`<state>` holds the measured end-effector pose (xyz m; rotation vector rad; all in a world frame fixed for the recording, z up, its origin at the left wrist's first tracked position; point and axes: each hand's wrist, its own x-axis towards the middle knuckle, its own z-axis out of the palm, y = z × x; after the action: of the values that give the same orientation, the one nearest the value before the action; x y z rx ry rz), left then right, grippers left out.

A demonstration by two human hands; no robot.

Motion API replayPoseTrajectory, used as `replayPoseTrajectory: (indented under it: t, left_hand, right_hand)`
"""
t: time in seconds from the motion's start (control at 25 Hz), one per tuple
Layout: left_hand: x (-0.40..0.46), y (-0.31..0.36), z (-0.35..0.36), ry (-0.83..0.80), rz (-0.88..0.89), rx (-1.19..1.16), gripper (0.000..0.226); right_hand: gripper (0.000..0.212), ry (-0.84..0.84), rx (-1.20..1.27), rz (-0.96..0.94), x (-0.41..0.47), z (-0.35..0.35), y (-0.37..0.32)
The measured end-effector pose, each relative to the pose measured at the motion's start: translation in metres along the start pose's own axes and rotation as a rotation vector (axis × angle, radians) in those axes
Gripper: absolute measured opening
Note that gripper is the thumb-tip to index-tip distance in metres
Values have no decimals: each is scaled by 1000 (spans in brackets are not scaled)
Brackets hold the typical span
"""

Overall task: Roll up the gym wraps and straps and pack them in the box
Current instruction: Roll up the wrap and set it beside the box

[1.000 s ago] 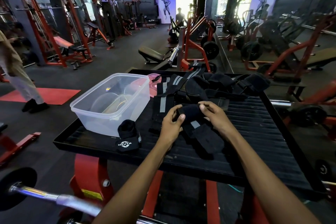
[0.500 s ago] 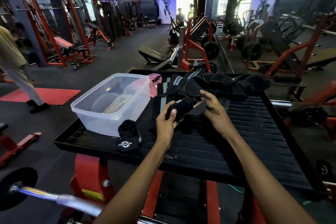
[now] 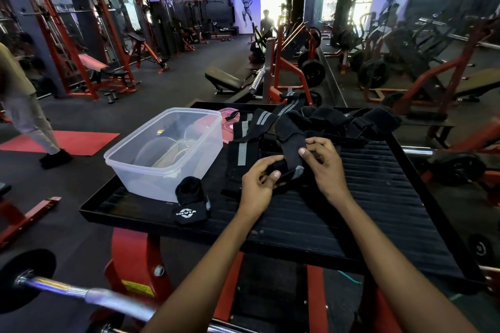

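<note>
A black strap (image 3: 290,143) arches up between my hands over the black ribbed platform (image 3: 378,197). My left hand (image 3: 258,184) pinches its rolled lower end, and my right hand (image 3: 323,162) pinches the strap higher up. A clear plastic box (image 3: 165,154) stands to the left, with no wraps in it. A rolled black wrap with a white logo (image 3: 190,201) sits in front of the box. Black wraps with grey stripes (image 3: 243,140) and a heap of black straps (image 3: 349,120) lie behind my hands.
A pink lid (image 3: 228,127) lies behind the box. A barbell (image 3: 81,292) crosses the lower left below the platform. A person (image 3: 24,105) walks at the far left by a red mat. Red gym machines and benches fill the room beyond.
My hands have lifted the strap and turned it, so its free end now arches upward. The person at the left has stepped further left.
</note>
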<state>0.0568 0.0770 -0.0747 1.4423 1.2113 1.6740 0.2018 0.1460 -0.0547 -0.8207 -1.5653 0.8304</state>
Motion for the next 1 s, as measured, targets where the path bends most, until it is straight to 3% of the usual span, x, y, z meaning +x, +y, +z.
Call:
replayPoseTrajectory:
  t: [0.16, 0.24, 0.36, 0.56, 0.76, 0.92, 1.0]
  left_hand:
    - [-2, 2, 1, -52, -28, 39, 49]
    - [-3, 3, 1, -108, 73, 151, 46]
    - [-4, 0, 0, -113, 121, 234, 39]
    - [-8, 7, 3, -136, -144, -32, 23]
    - [1, 15, 0, 70, -310, -288, 22]
    - [-3, 20, 0, 64, -401, -590, 31]
    - [-10, 20, -3, 3, -487, -431, 32]
  right_hand:
    - [28, -78, -43, -17, -4, 0, -5]
    - [37, -181, -163, -66, -5, 0, -5]
    - [33, -170, -61, 95, -3, 2, -6]
    - [15, -218, -120, 351, -2, 2, -5]
    - [32, -109, 83, 356, 1, -5, -7]
    - [42, -266, 399, 517, -13, 7, -17]
    - [50, -251, 390, 500, -19, 14, -15]
